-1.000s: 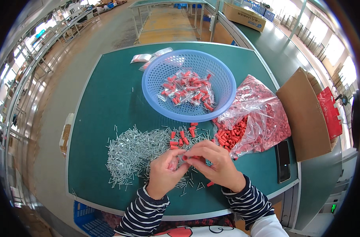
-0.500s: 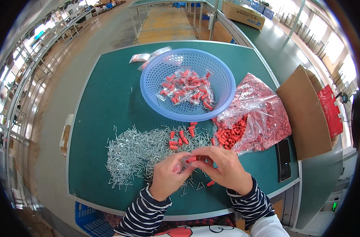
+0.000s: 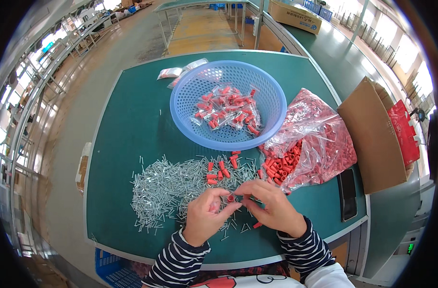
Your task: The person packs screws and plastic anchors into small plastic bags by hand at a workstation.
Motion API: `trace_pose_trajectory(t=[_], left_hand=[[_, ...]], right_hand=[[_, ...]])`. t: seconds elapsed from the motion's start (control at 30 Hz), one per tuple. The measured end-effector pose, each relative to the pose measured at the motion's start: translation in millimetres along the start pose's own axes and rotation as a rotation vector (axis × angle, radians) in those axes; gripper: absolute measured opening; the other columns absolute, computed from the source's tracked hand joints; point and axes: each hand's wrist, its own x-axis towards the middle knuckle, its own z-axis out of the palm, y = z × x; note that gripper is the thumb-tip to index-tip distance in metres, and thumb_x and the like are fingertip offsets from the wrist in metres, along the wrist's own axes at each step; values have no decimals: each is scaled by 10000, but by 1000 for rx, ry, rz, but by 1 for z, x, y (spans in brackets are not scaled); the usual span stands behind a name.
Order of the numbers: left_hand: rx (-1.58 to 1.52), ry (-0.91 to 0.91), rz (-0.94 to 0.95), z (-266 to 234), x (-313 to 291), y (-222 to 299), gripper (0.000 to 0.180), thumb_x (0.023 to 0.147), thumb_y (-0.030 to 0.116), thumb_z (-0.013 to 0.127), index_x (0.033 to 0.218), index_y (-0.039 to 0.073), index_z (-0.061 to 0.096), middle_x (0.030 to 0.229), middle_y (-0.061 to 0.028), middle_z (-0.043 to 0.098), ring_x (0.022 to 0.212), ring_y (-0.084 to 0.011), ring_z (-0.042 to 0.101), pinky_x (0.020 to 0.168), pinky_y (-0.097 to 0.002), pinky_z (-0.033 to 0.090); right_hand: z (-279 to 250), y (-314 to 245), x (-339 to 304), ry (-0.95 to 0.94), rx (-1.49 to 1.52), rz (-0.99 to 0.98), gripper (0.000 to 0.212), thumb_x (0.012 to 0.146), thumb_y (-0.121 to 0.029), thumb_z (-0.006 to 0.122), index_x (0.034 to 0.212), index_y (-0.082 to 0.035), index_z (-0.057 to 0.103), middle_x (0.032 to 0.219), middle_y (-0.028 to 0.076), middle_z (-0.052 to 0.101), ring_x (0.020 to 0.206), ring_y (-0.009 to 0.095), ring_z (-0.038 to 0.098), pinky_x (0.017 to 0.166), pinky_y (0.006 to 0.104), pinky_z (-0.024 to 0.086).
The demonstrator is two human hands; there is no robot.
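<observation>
My left hand (image 3: pixel 205 216) and my right hand (image 3: pixel 272 206) meet over the near part of the green table (image 3: pixel 127 125), fingertips pinched together on one small red plastic sleeve (image 3: pixel 231 197). Under and to the left of them lies a wide heap of short silver metal pins (image 3: pixel 168 187). A few loose red sleeves (image 3: pixel 220 170) lie just beyond my fingers. A blue plastic basket (image 3: pixel 185 96) further back holds small clear bags of red sleeves (image 3: pixel 226 113).
An open clear bag full of red sleeves (image 3: pixel 310 144) lies to the right, beside a brown cardboard box (image 3: pixel 372 139) and a red packet (image 3: pixel 404 132). A dark phone (image 3: pixel 347 194) lies near the right edge. Empty clear bags (image 3: pixel 180 72) sit behind the basket.
Both hands stay together over the pin heap. The fingers have shifted slightly around the red sleeve, otherwise nothing has moved.
</observation>
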Motion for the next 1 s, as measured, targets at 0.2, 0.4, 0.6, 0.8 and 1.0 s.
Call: trace_pose_trajectory(t=[0.2, 0.4, 0.6, 0.8, 1.0], left_hand=[[-210, 21, -1, 4, -7, -5, 331, 769, 253, 837, 767, 53, 574, 621, 20, 460, 549, -42, 382, 476, -239, 331], [-433, -70, -86, 4, -7, -2, 241, 824, 203, 795, 789, 61, 604, 682, 56, 504, 574, -6, 370, 489, -204, 290], [-418, -34, 27, -1, -5, -1, 129, 861, 156, 745, 903, 49, 685, 706, 29, 548, 567, -30, 396, 497, -217, 308], [-334, 5, 102, -1, -7, -3, 97, 852, 113, 733, 916, 50, 697, 704, 7, 553, 563, -58, 417, 503, -238, 333], [-337, -6, 57, 6, -5, 2, 86, 845, 83, 723, 915, 44, 690, 720, -10, 564, 591, -91, 467, 538, -245, 379]], right_hand=[[9, 0, -4, -59, 115, 62, 219, 793, -30, 706, 1002, -5, 649, 966, 136, 671, 882, 286, 648, 771, 364, 505], [6, -3, -9, -23, 143, 84, 129, 824, -72, 718, 902, 10, 656, 901, 110, 670, 808, 210, 638, 719, 316, 488], [12, 0, -8, 130, 428, 252, 173, 895, -144, 692, 885, 6, 605, 911, 68, 579, 827, 134, 569, 699, 270, 466], [12, -3, -8, 115, 332, 210, 193, 907, -162, 684, 889, 2, 583, 907, 60, 555, 787, 113, 542, 690, 246, 447], [5, -4, -9, 149, 103, 121, 126, 874, -98, 667, 849, 6, 601, 843, 87, 617, 706, 146, 586, 617, 271, 446]])
